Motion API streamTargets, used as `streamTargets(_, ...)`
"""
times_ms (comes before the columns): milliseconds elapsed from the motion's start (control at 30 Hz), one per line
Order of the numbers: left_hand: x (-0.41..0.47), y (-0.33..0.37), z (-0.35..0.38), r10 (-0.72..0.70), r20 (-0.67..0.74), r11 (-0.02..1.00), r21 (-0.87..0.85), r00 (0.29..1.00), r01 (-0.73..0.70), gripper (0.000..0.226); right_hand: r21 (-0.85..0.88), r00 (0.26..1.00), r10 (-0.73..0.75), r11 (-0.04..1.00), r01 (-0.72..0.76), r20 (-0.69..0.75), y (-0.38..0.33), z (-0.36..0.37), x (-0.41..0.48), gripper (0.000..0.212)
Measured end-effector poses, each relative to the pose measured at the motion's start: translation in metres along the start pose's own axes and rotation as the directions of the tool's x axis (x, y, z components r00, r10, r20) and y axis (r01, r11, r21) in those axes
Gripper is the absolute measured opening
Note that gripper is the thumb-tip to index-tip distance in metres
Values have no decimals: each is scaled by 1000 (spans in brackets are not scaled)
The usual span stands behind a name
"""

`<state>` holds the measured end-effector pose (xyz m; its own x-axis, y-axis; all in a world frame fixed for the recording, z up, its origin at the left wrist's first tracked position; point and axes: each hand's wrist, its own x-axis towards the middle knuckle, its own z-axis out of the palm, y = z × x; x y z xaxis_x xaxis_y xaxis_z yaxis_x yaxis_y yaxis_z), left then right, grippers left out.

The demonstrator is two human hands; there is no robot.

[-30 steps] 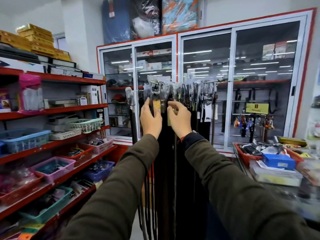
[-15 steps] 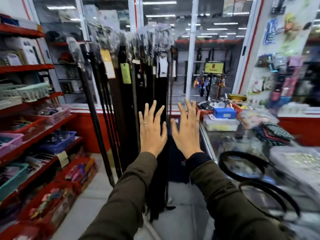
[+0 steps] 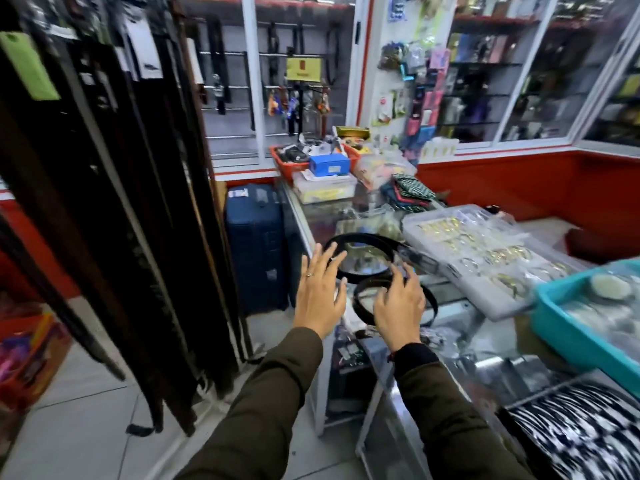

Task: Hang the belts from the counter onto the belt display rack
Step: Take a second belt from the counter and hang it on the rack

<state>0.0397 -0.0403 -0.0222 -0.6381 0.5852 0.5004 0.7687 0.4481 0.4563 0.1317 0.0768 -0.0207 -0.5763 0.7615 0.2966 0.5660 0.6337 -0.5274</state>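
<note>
Hands are both spread and hold nothing — our left hand [image 3: 318,299] and right hand [image 3: 398,306] hover over 2 coiled belts [image 3: 360,258] on the glass counter [image 3: 460,317]; a hasty grab could uncoil them.

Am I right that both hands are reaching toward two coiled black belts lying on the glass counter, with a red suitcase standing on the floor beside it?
Not quite: the suitcase is dark blue, as the head view shows. The rest holds: the left hand and right hand are reaching toward the belts on the glass counter.
</note>
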Motion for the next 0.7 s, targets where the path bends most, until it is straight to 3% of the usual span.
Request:
streamTargets(100,3,16,34,78,293,995,-78,953,-57,47,-16,965,253,968,-252,69,44,-16,-1,38)
streamTargets(200,5,32,63,111,586,993,-33,802,-114,47,23,875,429,895,-445,224,75,-29,-4,34)
streamTargets(300,2,47,78,88,693,982,60,716,-180,42,-47,815,472,873,-486,336,92,-30,-11,39)
streamTargets(367,1,55,84,90,699,976,80,709,-202,36,86,740,493,804,-589,457,99,-23,-13,38)
streamTargets(400,0,58,86,85,693,978,79,716,-192,33,251,674,505,667,-701,540,100,-18,-14,36)
streamTargets(433,0,60,87,78,686,982,75,724,-176,31,394,600,500,462,-795,625,100,-15,-15,30)
streamTargets(500,0,64,87,60,665,990,56,745,-131,29,552,535,455,109,-827,712,94,-11,-18,21)
streamTargets(533,-1,66,87,55,650,994,36,758,-104,29,605,549,442,18,-796,710,92,-10,-20,21)
streamTargets(600,-2,71,85,50,606,999,-39,794,-32,31,719,635,433,-45,-693,639,90,-8,-24,29)
streamTargets(700,-2,76,77,5,498,976,-192,867,104,35,834,748,465,38,-551,473,89,-10,-24,34)
